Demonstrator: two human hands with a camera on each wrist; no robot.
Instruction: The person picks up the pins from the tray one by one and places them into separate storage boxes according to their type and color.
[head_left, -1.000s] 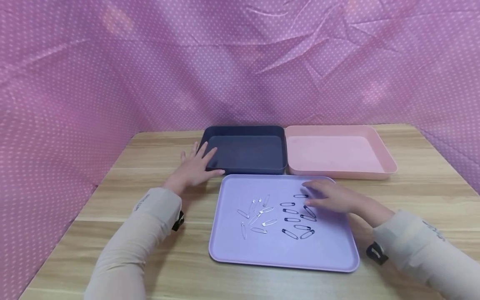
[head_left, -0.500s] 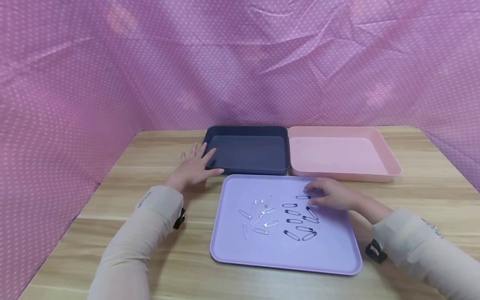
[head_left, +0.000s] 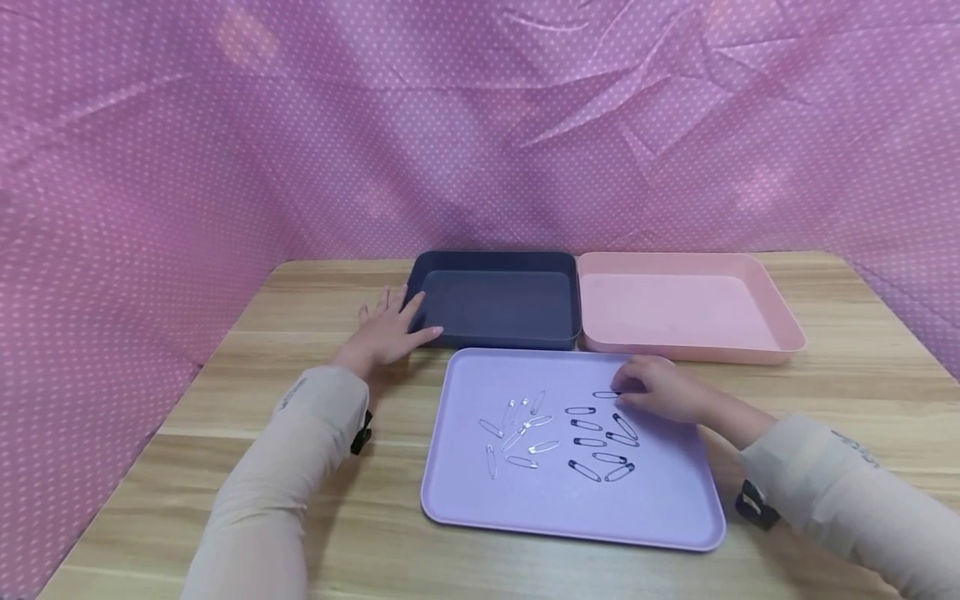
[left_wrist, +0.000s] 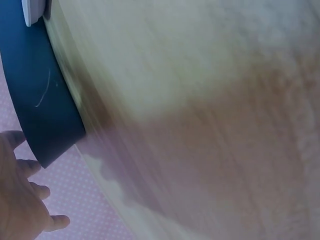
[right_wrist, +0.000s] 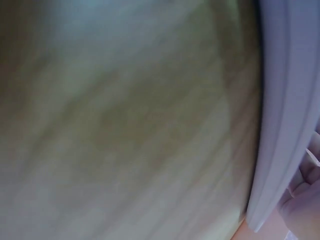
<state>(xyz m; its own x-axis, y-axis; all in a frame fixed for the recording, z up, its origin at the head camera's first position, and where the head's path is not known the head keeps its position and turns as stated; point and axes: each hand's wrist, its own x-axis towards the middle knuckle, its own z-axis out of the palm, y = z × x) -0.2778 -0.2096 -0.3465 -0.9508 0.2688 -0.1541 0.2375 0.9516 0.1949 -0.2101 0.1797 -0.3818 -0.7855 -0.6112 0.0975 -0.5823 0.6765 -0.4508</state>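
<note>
Right hand (head_left: 660, 390) lies over the upper right part of the lavender tray (head_left: 465, 500) in the lower centre of the head view, its fingers curled down toward the topmost black safety pin (head_left: 604, 395); whether the fingertips already pinch that pin or only touch it cannot be told, since the hand covers the pin's right end. Below and left of that hand the other black safety pins (head_left: 600, 442) lie scattered on the tray floor, and to their left, toward the tray's middle, sits a loose cluster of silver safety pins (head_left: 517, 429). Left hand (head_left: 386, 332) rests flat on the wooden table (head_left: 225, 367) left of centre, fingers spread and straight, with the fingertips and thumb against the near left corner of the dark blue tray (head_left: 495, 260); the left wrist view shows the same blue tray wall (left_wrist: 35, 105) beside the fingers (left_wrist: 20, 200) at the lower left of its frame. A pink tray (head_left: 780, 333) stands just right of the blue one, their sides touching, both beyond the lavender tray. The right wrist view is blurred and shows only the lavender tray's rim (right_wrist: 280, 125) along its right edge. Pink dotted cloth (head_left: 225, 125) fills the upper half of the head view
</note>
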